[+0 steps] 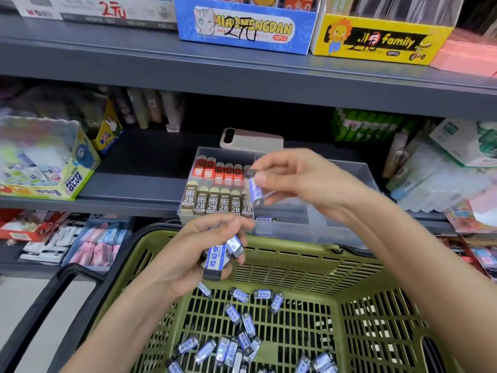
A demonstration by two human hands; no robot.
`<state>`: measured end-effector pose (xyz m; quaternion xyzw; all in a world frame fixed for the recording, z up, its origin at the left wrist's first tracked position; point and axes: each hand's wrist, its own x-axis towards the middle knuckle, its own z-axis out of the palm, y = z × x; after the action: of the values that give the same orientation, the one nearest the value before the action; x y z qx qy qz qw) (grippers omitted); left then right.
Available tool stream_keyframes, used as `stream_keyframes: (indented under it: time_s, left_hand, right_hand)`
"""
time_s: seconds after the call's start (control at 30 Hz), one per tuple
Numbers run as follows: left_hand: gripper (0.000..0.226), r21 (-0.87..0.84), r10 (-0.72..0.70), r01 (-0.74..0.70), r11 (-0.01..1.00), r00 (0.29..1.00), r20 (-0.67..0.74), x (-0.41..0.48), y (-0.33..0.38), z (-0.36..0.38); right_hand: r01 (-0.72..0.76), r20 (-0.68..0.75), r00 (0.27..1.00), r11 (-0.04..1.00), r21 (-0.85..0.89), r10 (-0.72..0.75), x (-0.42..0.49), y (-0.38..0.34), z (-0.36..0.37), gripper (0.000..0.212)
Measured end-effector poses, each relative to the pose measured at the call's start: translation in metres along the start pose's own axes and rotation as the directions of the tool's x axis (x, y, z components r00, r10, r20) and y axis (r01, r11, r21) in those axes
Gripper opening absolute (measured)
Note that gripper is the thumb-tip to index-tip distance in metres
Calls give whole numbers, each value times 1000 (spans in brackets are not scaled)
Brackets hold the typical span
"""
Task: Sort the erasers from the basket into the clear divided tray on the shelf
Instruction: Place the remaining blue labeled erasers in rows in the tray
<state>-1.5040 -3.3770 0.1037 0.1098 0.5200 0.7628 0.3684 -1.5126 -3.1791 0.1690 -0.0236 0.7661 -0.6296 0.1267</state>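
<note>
Nearest you, loose erasers point(242, 343) in blue-and-white sleeves lie scattered on the floor of the green basket point(309, 254). Above its far-left part, your left hand point(199, 254) is curled round a stack of erasers point(216, 258) of the same kind. Further out, your right hand point(301, 179) pinches a single eraser point(255, 191) between thumb and fingertips, above the clear divided tray point(349, 179) on the shelf. The tray's left compartments hold brown 2B erasers point(217, 201) in front and red erasers point(219, 170) behind. A phone point(251, 140) lies just behind the tray.
</note>
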Motion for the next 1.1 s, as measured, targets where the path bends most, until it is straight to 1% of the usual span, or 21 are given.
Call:
stream_keyframes:
  time_s: [0.03,0.1,0.13,0.2,0.23,0.3,0.37,0.4,0.5,0.63,0.77,0.8,0.83,0.87,0.9,0.93,0.97,1.0,1.03,1.07,1.1]
  left_hand:
    - [57,-4,8,-8,1000,1000,-13,0,1,-2]
    - [58,-31,18,-19,999,999,-31,1,2,-6]
    - [59,-44,22,-24,999,999,-38,1,3,-8]
    - [60,-53,29,-32,998,998,-51,1,3,-11]
    - [60,-55,33,-36,998,998,-55,1,4,-11]
    - [61,-58,36,-39,998,997,-62,1,4,-13]
    - [61,-56,35,-38,998,997,-66,1,4,-13]
    - [61,-56,35,-39,998,997,-65,1,4,-13]
    - [61,-60,38,-41,997,997,-62,1,4,-12]
    - [62,-60,29,-33,998,997,-73,1,5,-11]
    - [63,-65,20,-26,998,996,-90,1,5,-11]
    - [62,-67,20,-27,997,995,-96,2,4,-10]
    - [62,-70,19,-26,997,994,-103,2,4,-9]
    - [62,-75,15,-23,997,994,-111,2,3,-9]
    - [62,-82,9,-19,996,993,-119,2,3,-8]
    - [62,-95,4,-16,995,992,-128,3,3,-7]
    - [62,-112,-1,-15,994,990,-139,2,3,-6]
    - [60,-130,-6,-14,991,989,-151,2,3,-4]
    - [56,-148,-9,-15,989,986,-164,2,3,-2]
    - [49,-160,-8,-21,987,984,-181,2,3,1]
    - [42,-155,-2,-31,987,979,-205,1,3,4]
  right_hand:
    - [-13,-49,999,999,-31,12,2,1,-10,9]
    - [-88,-74,994,979,-186,75,6,9,-21,8]
    - [-135,-75,990,943,-304,118,8,16,-22,7]
    - [-187,-102,982,820,-541,157,14,31,-20,7]
    - [-183,-126,983,757,-627,134,16,38,-18,6]
    - [-160,-160,985,680,-715,62,20,45,-13,5]
    - [-146,-178,984,591,-794,5,22,49,-8,11]
    - [-145,-184,983,566,-812,-13,23,51,-5,14]
    - [-158,-188,982,585,-796,9,24,55,-1,20]
    - [-140,-119,990,510,-849,73,26,59,-2,31]
    - [-115,-53,989,494,-862,138,23,56,-6,34]
    - [-117,-58,989,488,-865,135,21,54,-6,33]
    - [-119,-79,992,480,-869,103,19,51,-6,30]
    - [-115,-112,993,476,-872,33,16,47,-5,27]
    - [-94,-145,988,511,-854,-61,12,42,-3,23]
    - [-39,-162,975,602,-798,-152,7,36,2,20]
    - [49,-154,964,712,-701,-218,0,28,8,17]
    - [137,-122,959,794,-592,-256,-8,19,16,13]
    - [192,-82,960,841,-505,-268,-16,11,26,13]
    - [207,-52,965,866,-455,-258,-23,6,35,18]
    - [192,-43,971,877,-440,-234,-29,3,44,28]
